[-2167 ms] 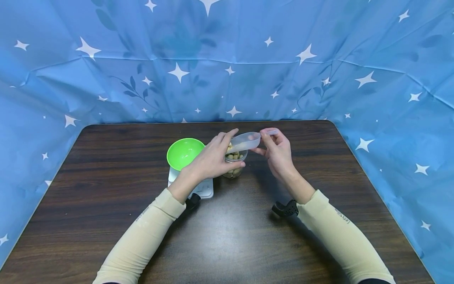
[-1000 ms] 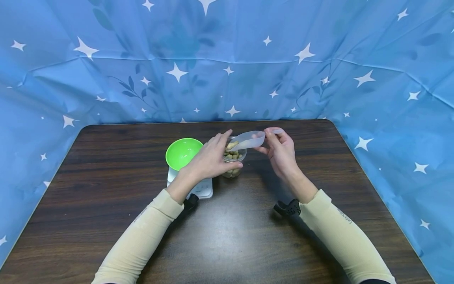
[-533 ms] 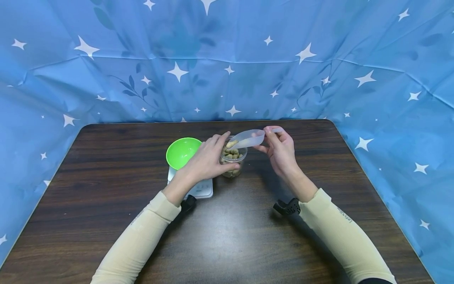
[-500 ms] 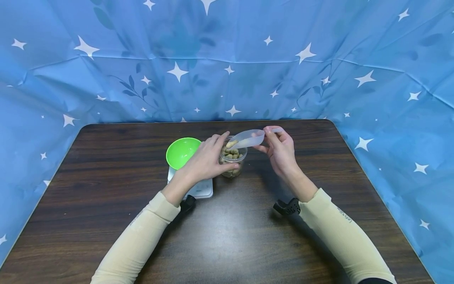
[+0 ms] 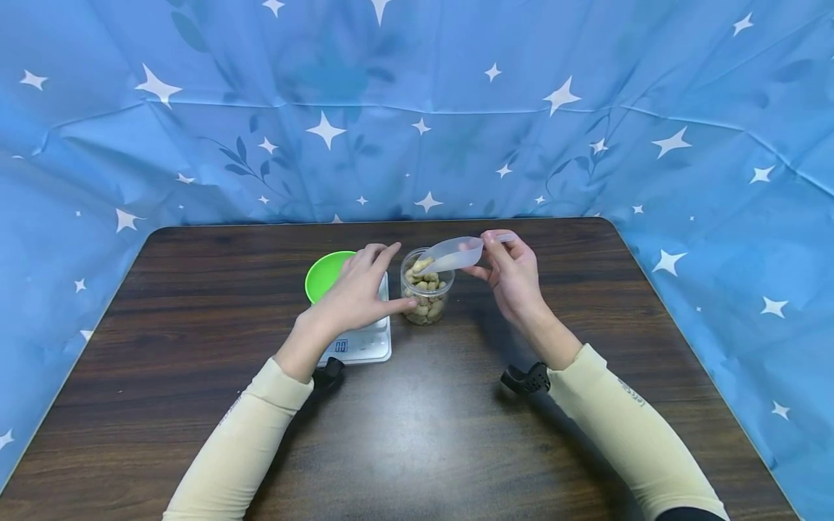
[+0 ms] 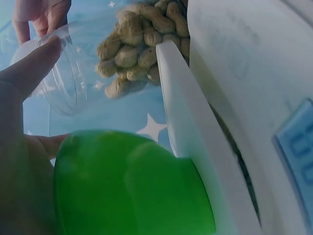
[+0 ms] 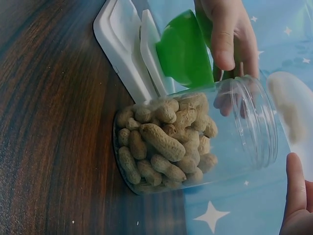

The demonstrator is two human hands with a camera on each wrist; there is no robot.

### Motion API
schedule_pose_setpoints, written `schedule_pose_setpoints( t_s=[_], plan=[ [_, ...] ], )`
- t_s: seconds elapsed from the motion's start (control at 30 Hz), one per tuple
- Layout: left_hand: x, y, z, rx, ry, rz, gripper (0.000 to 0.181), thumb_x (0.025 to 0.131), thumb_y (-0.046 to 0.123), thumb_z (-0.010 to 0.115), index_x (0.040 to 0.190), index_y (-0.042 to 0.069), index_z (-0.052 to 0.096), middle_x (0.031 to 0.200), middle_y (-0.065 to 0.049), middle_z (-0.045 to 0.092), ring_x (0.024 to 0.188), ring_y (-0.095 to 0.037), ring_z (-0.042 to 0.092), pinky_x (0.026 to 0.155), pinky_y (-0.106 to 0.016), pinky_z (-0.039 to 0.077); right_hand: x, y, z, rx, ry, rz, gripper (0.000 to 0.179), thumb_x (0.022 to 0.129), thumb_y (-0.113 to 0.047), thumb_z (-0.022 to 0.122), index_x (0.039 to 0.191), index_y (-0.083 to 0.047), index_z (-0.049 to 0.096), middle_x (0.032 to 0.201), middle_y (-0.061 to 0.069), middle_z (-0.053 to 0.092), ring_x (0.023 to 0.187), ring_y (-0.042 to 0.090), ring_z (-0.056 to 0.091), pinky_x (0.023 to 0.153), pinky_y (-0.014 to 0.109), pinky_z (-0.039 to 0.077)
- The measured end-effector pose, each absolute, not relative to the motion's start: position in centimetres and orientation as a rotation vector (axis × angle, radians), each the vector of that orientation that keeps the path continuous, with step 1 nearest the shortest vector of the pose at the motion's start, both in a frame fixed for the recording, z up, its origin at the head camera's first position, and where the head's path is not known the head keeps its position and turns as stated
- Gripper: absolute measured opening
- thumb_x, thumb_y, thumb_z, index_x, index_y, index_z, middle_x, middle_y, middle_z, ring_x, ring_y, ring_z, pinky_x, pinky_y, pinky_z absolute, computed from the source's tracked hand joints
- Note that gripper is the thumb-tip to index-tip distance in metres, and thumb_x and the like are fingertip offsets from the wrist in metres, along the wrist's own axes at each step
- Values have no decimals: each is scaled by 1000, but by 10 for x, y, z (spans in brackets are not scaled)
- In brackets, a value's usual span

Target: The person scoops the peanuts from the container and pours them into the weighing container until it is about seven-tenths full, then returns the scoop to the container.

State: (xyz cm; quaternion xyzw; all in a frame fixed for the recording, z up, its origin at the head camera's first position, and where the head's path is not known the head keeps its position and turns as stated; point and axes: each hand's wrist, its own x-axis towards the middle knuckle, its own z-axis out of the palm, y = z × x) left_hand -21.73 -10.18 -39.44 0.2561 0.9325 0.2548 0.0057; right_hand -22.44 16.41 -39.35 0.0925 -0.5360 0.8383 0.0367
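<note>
Jar (image 7: 254, 127) is standing upright on the tabletop (image 5: 456, 420), peanuts (image 7: 166, 142) filling its lower part. Left of the jar, we are seeing a green bowl (image 5: 321, 277) sitting on a white scale (image 5: 365, 351), its display showing 0.0.

Right grip (image 5: 511, 278), right of the jar, is pinching the handle of a clear scoop (image 5: 456, 253); the scoop is leaning tip-first over the jar's mouth, carrying peanut; the count we are not making out. Left grip (image 5: 358, 289) is spreading, holding nothing, between jar and bowl; contact with either we are not able to tell.

We are judging the step as bringing a scoopful out. For doing it well, we are advising levelling the scoop above the jar's mouth, so strays are dropping back inside, pinching the thin handle firmly against twisting, and leaving the scale unpressed.
</note>
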Motion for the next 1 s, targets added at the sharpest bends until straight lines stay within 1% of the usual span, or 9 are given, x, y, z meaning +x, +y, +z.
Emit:
schedule_pose_setpoints(
  t_s=[0.13, 0.27, 0.5, 0.6, 0.77, 0.9, 1.0],
  plan=[
    [-216, -108, -396, 763, 2914, 759, 98, 87, 56, 77, 160, 8, 33, 156, -18, 34, 145, -35, 31, 119, -57, 17, -224, 162, -394, 282, -1657, 2565, 14, 106, -16, 60, 107, -2, 60, 101, 10, 68, 96, 23, 70, 77, 36, 60],
    [-214, -112, -396, 755, 2915, 735, 94, 88, 55, 76, 159, 8, 36, 158, -18, 31, 147, -36, 28, 119, -57, 16, -223, 162, -394, 290, -1667, 2563, 15, 106, -16, 59, 107, -2, 60, 101, 11, 67, 96, 22, 69, 78, 36, 60],
    [-212, -118, -394, 720, 2938, 702, 90, 90, 54, 75, 159, 10, 37, 159, -19, 29, 147, -38, 26, 118, -62, 14, -221, 160, -393, 296, -1669, 2567, 25, 106, -16, 60, 113, 6, 54, 103, 10, 66, 97, 21, 69, 78, 36, 60],
    [-213, -120, -394, 709, 2947, 685, 88, 91, 55, 74, 158, 11, 39, 159, -19, 29, 147, -38, 25, 116, -64, 14, -221, 159, -394, 290, -1671, 2568, 25, 106, -16, 59, 114, 7, 54, 102, 10, 66, 95, 21, 69, 77, 36, 60],
    [-213, -123, -394, 689, 2967, 670, 82, 92, 57, 70, 156, 12, 44, 159, -19, 31, 148, -37, 24, 117, -64, 13, -221, 154, -393, 316, -1678, 2572, 19, 106, -14, 59, 111, 4, 57, 100, 10, 68, 94, 21, 69, 77, 36, 60],
    [-212, -127, -393, 664, 2979, 684, 81, 92, 58, 70, 154, 12, 46, 158, -19, 32, 149, -37, 23, 117, -65, 12, -221, 149, -391, 347, -1670, 2575, 9, 105, -13, 60, 105, -4, 62, 98, 10, 70, 93, 21, 69, 76, 36, 61],
    [-212, -131, -392, 641, 2989, 684, 80, 91, 58, 71, 153, 13, 47, 158, -19, 33, 148, -37, 24, 116, -67, 10, -221, 146, -390, 359, -1671, 2572, 7, 106, -12, 59, 102, -8, 63, 97, 9, 71, 92, 21, 69, 75, 36, 61]
  ],
)
